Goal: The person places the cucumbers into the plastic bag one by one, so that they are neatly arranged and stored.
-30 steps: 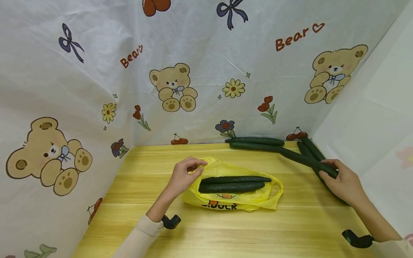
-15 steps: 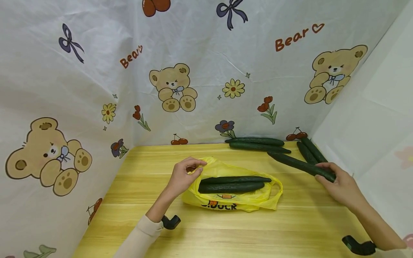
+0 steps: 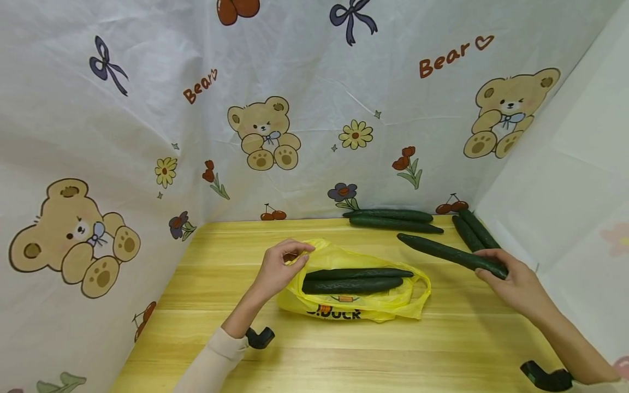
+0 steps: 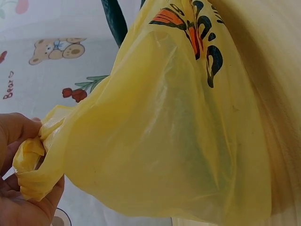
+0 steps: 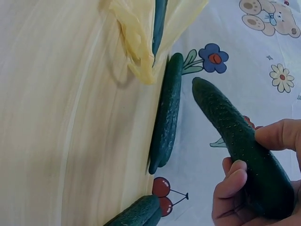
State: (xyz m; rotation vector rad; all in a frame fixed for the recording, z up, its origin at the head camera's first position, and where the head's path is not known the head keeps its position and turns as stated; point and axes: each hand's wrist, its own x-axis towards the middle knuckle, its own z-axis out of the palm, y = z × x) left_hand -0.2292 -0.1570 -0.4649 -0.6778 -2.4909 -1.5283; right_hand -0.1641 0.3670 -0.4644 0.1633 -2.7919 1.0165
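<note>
A yellow plastic bag point(image 3: 378, 311) lies on the table with its mouth held up, and two cucumbers point(image 3: 354, 285) show inside it. My left hand point(image 3: 280, 268) pinches the bag's rim at its left end; in the left wrist view the thumb and fingers point(image 4: 35, 125) grip the bunched plastic. To the right of the bag, my right hand point(image 3: 516, 281) holds another cucumber point(image 3: 442, 251) by its near end, raised over the table. In the right wrist view this cucumber point(image 5: 235, 127) lies between thumb and curled fingers, its far tip free.
Two cucumbers point(image 3: 393, 220) lie along the back edge of the wooden table point(image 3: 226, 251). Two more cucumbers point(image 3: 474, 229) lie at the right back, partly behind the right hand. Patterned cloth point(image 3: 314, 109) walls the back and left; a pale wall point(image 3: 585, 180) stands at right.
My right hand has lifted its cucumber off the right-hand pile and moved it slightly left toward the bag. My left hand and the bag have stayed in place.
</note>
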